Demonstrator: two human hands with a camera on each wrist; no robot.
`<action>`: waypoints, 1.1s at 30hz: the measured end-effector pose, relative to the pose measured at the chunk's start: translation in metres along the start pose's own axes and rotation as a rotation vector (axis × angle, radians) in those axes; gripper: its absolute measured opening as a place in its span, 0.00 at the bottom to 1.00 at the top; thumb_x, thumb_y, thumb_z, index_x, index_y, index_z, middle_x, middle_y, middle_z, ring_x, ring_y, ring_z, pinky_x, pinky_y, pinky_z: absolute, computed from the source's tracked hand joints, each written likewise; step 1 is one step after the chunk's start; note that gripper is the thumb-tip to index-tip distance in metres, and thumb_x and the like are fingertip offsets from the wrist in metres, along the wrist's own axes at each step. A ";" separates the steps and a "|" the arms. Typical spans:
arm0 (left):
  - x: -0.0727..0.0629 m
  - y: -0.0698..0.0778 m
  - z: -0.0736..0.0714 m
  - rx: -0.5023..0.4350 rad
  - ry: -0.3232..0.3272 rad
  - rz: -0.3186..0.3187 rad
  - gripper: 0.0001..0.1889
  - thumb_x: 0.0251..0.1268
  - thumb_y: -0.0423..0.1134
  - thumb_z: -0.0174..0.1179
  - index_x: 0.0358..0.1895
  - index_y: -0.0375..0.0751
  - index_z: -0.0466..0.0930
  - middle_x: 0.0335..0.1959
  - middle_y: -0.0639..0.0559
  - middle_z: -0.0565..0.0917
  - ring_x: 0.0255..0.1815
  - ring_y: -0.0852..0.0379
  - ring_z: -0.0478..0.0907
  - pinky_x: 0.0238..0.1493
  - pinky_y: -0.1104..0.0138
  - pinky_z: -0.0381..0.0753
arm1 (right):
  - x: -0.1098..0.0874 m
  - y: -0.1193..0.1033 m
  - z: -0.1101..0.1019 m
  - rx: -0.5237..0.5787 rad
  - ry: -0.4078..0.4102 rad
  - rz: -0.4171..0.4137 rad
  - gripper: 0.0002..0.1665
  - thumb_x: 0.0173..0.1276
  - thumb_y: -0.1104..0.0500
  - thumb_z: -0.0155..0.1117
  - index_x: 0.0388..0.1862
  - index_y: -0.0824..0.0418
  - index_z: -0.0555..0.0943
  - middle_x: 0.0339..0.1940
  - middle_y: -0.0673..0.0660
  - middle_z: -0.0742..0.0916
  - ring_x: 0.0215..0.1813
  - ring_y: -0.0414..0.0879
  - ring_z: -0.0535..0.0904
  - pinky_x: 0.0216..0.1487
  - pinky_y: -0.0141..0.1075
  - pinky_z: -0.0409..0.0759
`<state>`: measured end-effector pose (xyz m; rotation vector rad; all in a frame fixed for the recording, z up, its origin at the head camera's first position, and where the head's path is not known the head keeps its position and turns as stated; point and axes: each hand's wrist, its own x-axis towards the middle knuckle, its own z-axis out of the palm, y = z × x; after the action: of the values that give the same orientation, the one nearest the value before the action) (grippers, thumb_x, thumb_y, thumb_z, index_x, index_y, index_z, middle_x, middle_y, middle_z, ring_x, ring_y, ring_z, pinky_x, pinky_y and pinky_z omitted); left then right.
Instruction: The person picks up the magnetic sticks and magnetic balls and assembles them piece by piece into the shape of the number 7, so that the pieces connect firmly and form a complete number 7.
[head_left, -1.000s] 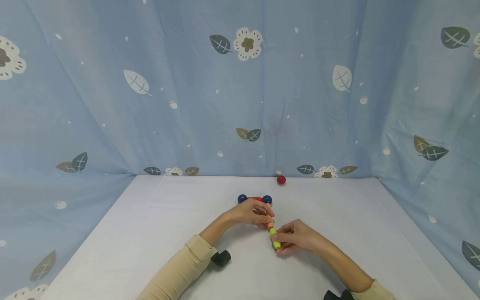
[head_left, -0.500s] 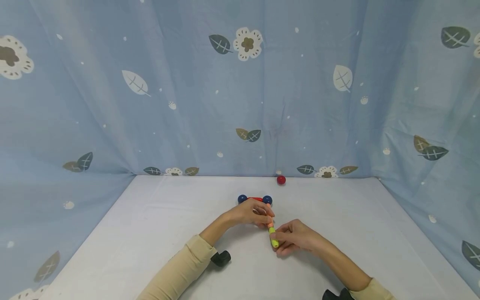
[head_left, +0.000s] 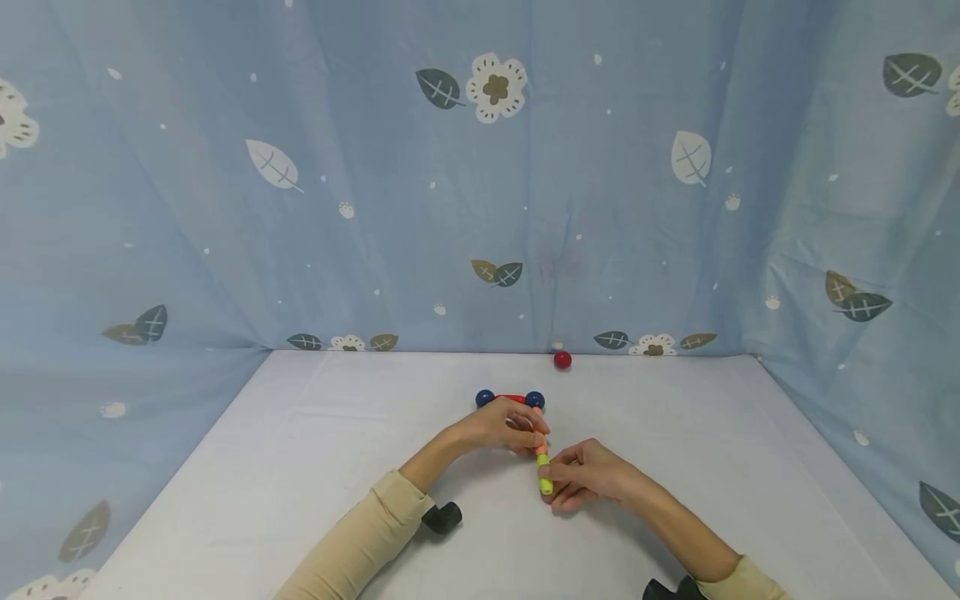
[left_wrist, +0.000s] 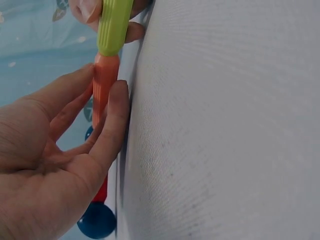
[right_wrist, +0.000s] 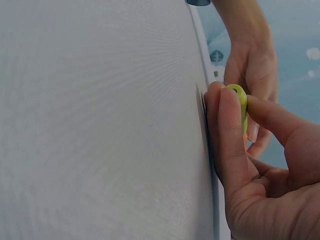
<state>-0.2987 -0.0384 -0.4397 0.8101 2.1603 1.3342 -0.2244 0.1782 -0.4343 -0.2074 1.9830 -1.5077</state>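
Observation:
My left hand [head_left: 498,425] pinches an orange toy rod [left_wrist: 105,75] between thumb and fingers, low over the white table. My right hand [head_left: 588,473] pinches a yellow-green toy rod [left_wrist: 115,30] with ridged sides. The two rods meet end to end, nearly in one line, as the left wrist view shows. The orange rod's far end reaches a dark blue ball [head_left: 535,400]. From that ball a red rod [head_left: 511,397] runs left to a second blue ball [head_left: 485,398]. In the right wrist view, fingers cover most of the yellow-green rod.
A loose red ball [head_left: 562,360] lies at the back of the white table [head_left: 337,433], close to the patterned blue curtain [head_left: 390,183]. Black wrist-worn pieces [head_left: 442,517] show beside both forearms.
The yellow-green rod's near end has swung slightly left, bringing it closer in line with the orange rod. My right hand has shifted a little left with it; the left hand stays put.

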 end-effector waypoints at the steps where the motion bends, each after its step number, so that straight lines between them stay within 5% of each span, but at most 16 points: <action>1: 0.000 0.000 0.000 -0.006 -0.002 -0.002 0.11 0.65 0.40 0.65 0.47 0.42 0.86 0.43 0.55 0.87 0.39 0.62 0.82 0.38 0.69 0.84 | 0.000 0.000 0.000 0.002 0.000 0.001 0.26 0.69 0.50 0.64 0.51 0.72 0.80 0.35 0.64 0.90 0.29 0.44 0.88 0.33 0.33 0.86; 17: -0.008 -0.003 -0.001 -0.022 0.019 -0.030 0.12 0.64 0.43 0.66 0.49 0.48 0.85 0.44 0.56 0.88 0.43 0.61 0.83 0.40 0.70 0.84 | 0.000 0.000 0.005 0.000 0.002 0.003 0.25 0.69 0.49 0.64 0.50 0.71 0.80 0.34 0.62 0.90 0.29 0.43 0.87 0.33 0.32 0.86; 33: -0.020 -0.005 -0.012 -0.182 0.026 -0.085 0.20 0.63 0.41 0.67 0.58 0.48 0.80 0.43 0.47 0.87 0.41 0.51 0.88 0.46 0.63 0.86 | 0.004 -0.004 0.005 0.025 0.008 0.010 0.26 0.69 0.49 0.64 0.50 0.72 0.79 0.33 0.63 0.90 0.28 0.43 0.87 0.32 0.33 0.86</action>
<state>-0.2937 -0.0618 -0.4376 0.6268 2.0325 1.4792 -0.2250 0.1709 -0.4331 -0.1812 1.9675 -1.5284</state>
